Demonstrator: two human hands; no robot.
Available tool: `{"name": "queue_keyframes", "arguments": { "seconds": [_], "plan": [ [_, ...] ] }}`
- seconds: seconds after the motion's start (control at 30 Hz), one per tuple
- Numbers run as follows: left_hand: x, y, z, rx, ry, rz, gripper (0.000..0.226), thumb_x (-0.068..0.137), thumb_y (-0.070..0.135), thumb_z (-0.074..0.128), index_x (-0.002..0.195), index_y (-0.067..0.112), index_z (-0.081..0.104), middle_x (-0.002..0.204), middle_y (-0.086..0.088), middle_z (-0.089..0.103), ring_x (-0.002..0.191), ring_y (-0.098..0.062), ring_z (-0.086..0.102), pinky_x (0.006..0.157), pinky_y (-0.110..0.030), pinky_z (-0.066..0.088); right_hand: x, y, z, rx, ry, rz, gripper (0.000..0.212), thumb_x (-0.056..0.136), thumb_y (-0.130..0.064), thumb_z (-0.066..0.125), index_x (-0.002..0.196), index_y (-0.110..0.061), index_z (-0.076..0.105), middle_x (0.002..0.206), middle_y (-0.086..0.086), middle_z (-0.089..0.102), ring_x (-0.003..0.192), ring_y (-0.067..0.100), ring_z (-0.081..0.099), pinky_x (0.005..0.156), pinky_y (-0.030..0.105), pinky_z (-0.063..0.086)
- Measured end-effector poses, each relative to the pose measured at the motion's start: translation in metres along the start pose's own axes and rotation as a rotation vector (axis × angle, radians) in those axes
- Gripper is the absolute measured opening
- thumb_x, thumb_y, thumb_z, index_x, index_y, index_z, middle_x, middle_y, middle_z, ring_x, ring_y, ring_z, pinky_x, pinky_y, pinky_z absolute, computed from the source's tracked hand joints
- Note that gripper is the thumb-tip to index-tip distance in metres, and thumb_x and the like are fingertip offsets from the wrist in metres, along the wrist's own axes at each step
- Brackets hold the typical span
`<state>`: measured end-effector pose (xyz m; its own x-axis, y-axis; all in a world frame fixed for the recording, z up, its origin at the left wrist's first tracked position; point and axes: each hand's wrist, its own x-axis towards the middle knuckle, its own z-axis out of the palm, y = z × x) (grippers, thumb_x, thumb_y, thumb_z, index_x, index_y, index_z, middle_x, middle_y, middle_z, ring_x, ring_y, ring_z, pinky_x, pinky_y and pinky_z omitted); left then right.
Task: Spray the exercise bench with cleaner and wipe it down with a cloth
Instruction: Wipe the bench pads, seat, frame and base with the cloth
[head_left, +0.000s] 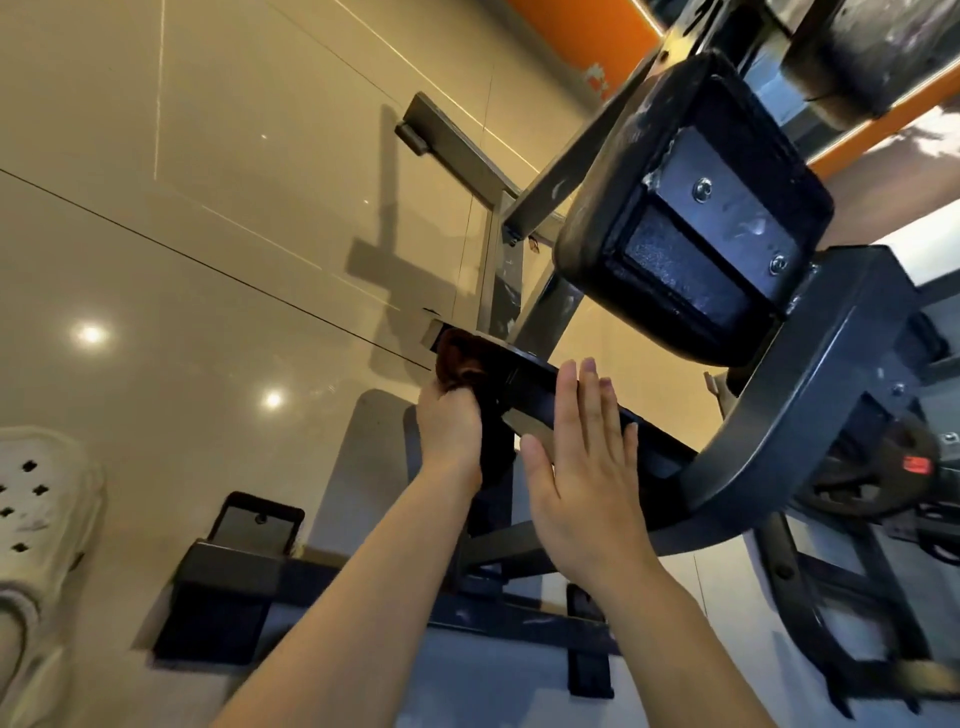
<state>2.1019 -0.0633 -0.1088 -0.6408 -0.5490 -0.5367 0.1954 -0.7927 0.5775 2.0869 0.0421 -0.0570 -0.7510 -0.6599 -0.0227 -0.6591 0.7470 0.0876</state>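
I'm gripping the dark cloth (457, 358) in my left hand (449, 426) against the bench frame bar (540, 387), right hand (582, 467) pressing flat on it, fingers straight.

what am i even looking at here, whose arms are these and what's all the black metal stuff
This is a single picture from a camera worn on a person's head, so the two bare arms reaching in from the bottom are that person's own. The view is tilted, looking low along a glossy tiled floor. The black metal is the frame of an exercise bench, with the underside of a pad showing its bolts. The left hand grips a dark brownish cloth against a flat frame bar. The right hand is flat, with straight fingers resting on the same bar. A pale clog-style shoe sits at the left edge. No spray bottle is in view.
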Motion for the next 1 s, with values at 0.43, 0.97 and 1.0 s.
{"name": "queue_keyframes", "arguments": {
  "seconds": [0.43,0.97,1.0],
  "plan": [
    [-0.017,-0.030,-0.033,0.346,-0.236,0.553,0.032,0.097,0.013,0.051,0.121,0.032,0.059,0.126,0.017,0.061,0.125,-0.002,0.050,0.111,-0.039,0.039,-0.001,0.003,0.001,0.153,0.016,-0.071,0.071,0.097,-0.042,0.029,0.140,-0.046,-0.027,0.147,-0.028,-0.035,0.138,-0.006,-0.032,0.116,0.026,-0.017],
    [0.020,-0.099,0.003,0.952,0.148,1.453,0.035,0.100,0.012,0.047,0.135,0.008,0.049,0.142,-0.013,0.043,0.138,-0.030,0.030,0.115,-0.052,0.027,-0.033,0.144,-0.022,-0.391,0.539,-0.303,0.048,0.101,-0.031,0.042,0.143,-0.009,0.046,0.155,0.013,0.034,0.146,0.028,0.023,0.120,0.054,0.006],
    [0.029,-0.102,0.003,1.000,0.199,1.515,0.034,0.099,0.009,0.050,0.133,0.009,0.050,0.140,-0.011,0.042,0.136,-0.030,0.032,0.116,-0.051,0.026,-0.033,0.152,-0.018,-0.394,0.539,-0.341,0.047,0.102,-0.031,0.040,0.144,-0.010,0.046,0.155,0.013,0.032,0.147,0.028,0.021,0.120,0.053,0.008]
  ]
}}
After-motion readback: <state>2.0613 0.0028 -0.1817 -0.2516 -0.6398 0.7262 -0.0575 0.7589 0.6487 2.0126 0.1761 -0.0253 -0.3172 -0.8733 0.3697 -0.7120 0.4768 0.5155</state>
